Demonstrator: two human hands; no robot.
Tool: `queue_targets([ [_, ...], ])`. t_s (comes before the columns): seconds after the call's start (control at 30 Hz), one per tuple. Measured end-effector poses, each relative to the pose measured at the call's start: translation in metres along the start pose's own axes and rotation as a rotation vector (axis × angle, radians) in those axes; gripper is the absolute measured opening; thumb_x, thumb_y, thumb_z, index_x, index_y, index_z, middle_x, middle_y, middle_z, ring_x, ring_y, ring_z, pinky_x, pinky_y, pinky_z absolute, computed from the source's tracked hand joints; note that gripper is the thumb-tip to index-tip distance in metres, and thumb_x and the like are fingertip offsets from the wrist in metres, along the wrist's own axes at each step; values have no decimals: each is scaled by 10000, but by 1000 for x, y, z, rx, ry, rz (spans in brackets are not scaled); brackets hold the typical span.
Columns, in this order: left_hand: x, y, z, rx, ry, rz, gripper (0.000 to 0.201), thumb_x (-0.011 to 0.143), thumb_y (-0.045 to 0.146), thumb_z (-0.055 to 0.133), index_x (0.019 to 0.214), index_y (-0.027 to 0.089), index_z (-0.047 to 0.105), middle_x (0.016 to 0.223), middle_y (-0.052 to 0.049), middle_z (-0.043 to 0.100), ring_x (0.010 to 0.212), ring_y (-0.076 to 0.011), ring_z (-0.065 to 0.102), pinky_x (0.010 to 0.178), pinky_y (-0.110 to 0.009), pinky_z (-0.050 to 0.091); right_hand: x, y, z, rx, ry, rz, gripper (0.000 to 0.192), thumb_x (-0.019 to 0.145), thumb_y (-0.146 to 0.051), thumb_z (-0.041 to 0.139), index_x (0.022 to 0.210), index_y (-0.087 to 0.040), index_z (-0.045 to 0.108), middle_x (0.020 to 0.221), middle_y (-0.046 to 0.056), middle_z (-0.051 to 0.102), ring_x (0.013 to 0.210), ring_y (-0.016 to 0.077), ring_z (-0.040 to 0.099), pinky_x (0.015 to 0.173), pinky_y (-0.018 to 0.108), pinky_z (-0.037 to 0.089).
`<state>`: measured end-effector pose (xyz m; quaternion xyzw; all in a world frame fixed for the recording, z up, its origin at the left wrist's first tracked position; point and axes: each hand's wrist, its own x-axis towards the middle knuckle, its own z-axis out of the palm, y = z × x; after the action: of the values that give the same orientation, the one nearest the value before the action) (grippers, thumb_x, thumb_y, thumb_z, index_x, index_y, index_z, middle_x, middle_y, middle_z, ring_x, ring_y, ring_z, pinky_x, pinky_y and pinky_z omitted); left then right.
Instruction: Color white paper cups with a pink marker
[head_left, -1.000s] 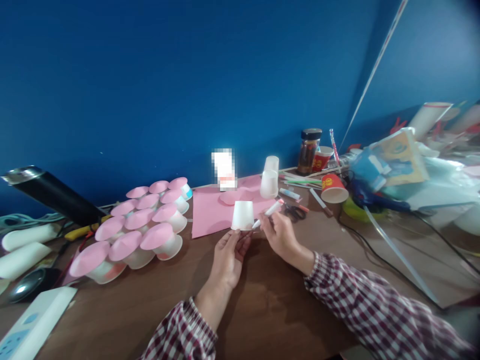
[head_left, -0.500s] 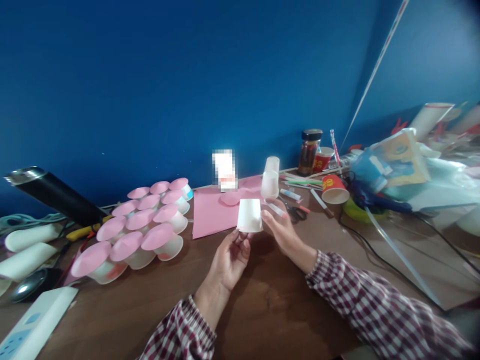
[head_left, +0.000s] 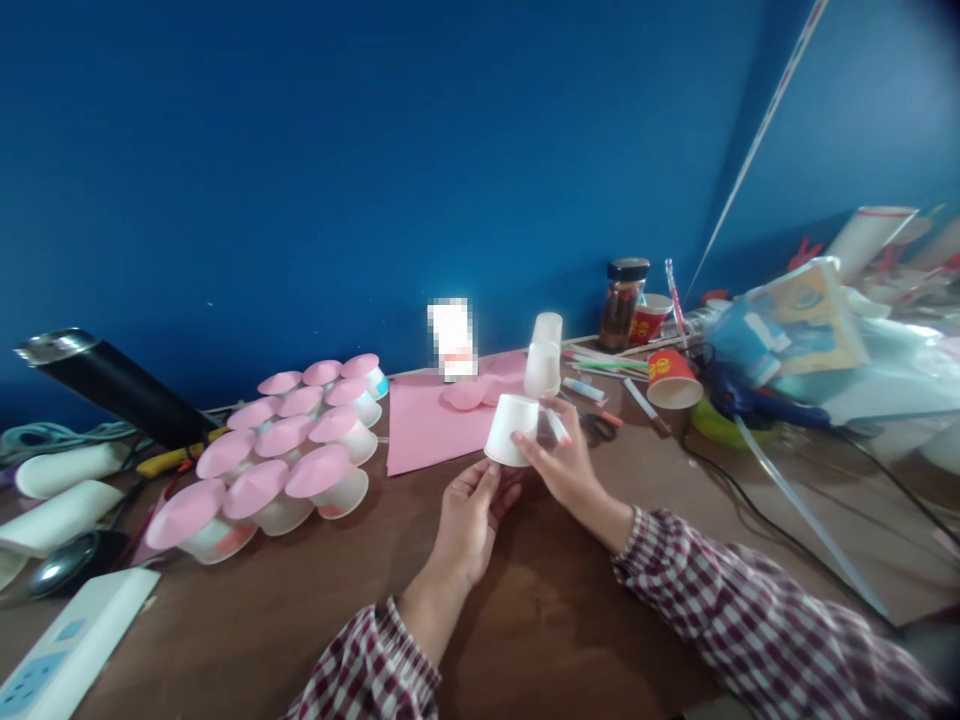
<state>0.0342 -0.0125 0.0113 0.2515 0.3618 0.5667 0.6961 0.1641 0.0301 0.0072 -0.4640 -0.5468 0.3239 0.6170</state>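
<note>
An upside-down white paper cup (head_left: 512, 430) is held above the brown tabletop, leaning slightly to the right. My right hand (head_left: 566, 460) grips its right side, the thumb lying across the front. Between the fingers of that hand sits a slim white tube with a pinkish end (head_left: 557, 425); its exact kind is unclear. My left hand (head_left: 471, 515) is closed at the cup's lower rim from below, its fingertips partly hidden. Behind the cup are pink paper (head_left: 427, 425), a few pink discs (head_left: 465, 395) and more upturned white cups (head_left: 542, 370).
Rows of upturned cups with pink cone tops (head_left: 289, 435) stand to the left, near a power strip (head_left: 60, 640) and a black cylinder (head_left: 120, 385). Rightward lie scissors (head_left: 600, 428), a red paper cup (head_left: 673, 380), a dark jar (head_left: 625, 305), cables and plastic bags.
The cup has shifted slightly right and tilted from upright. My right thumb has come across its front, and the tube in that hand has turned steeper.
</note>
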Motion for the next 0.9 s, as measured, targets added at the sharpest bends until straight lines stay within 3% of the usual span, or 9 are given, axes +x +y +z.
queue_targets([
  [0.53,1,3,-1,-74,5,-69,137,724,203,706,830,122,677,841,-64,713,824,-130,664,724,-190,525,0,-1,-1,-142,-28,-58,517,720,-370,702,1128,-216,425,1104,93,513,1025,231,529,824,382,497],
  [0.77,6,6,-5,-92,46,26,141,702,219,725,790,128,663,817,-54,711,810,-127,663,739,-207,523,-2,-3,0,43,-103,-53,520,770,-360,667,1183,-244,375,1109,86,558,984,203,589,789,367,534],
  [0.9,11,5,-8,-100,118,63,153,678,209,738,767,130,642,808,-68,713,839,-151,669,749,-225,523,-1,-2,0,10,-42,-101,373,853,-332,577,1161,-230,392,1110,99,583,990,201,598,837,396,513],
])
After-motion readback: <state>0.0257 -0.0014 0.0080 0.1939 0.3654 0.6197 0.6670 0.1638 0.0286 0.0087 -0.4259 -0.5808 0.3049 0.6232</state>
